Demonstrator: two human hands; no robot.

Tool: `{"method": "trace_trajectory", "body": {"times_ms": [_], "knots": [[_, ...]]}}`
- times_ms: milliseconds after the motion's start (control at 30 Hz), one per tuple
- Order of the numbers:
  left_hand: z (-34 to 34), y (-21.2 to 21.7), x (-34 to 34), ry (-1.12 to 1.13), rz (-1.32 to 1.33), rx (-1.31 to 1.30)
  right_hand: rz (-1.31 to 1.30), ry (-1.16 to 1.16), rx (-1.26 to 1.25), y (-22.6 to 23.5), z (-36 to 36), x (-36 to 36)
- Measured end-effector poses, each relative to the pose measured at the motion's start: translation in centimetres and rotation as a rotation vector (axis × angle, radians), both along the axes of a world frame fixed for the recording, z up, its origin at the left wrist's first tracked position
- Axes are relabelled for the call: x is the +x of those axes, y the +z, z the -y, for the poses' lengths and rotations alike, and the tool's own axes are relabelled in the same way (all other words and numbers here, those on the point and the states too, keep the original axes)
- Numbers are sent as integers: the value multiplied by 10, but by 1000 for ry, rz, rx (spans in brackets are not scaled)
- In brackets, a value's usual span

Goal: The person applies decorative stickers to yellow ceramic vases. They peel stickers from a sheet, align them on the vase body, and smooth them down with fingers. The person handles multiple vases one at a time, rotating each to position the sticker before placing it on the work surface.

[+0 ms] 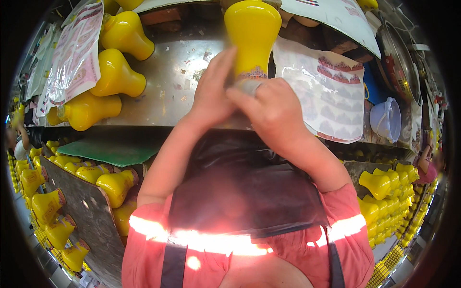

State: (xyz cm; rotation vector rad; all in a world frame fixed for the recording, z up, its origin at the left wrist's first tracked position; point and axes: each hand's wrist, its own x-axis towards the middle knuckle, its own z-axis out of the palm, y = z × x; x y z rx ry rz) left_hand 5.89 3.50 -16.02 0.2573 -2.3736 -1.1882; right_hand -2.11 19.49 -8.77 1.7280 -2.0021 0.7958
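A glossy yellow vase (252,36) lies in front of me at the far middle, its narrow part toward me. A patterned decal band (253,73) circles this narrow end. My left hand (212,93) is at the vase's left side, fingers stretched out and their tips against it; the thumb is hidden. Closed in a pinch, my right hand (277,104) holds a small pale greyish flat piece (250,86) against the narrow end, just below the band. Blur hides what kind of piece it is.
Several yellow vases (117,74) lie at the left of the metal worktable (165,91), beside printed sheets (79,67). A decal sheet (331,96) lies right of the vase, near a pale bucket (385,120). More vases (379,185) fill racks on both sides.
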Motion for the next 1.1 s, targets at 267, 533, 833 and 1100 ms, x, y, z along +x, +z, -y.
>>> {"method": "trace_trajectory", "body": {"times_ms": [267,533,833,1100], "knots": [[23,33,-52,-62,-18,513,236,-189,-80,8,7,-28],[13,37,-86,-76,-113,1117,347,-370,-131,-14,-2,-63],[18,34,-77,-108,-12,977,1280,-220,-257,16,-3,-121],[14,37,-80,-45,-38,755,716,-340,4,3,22,-112]]}}
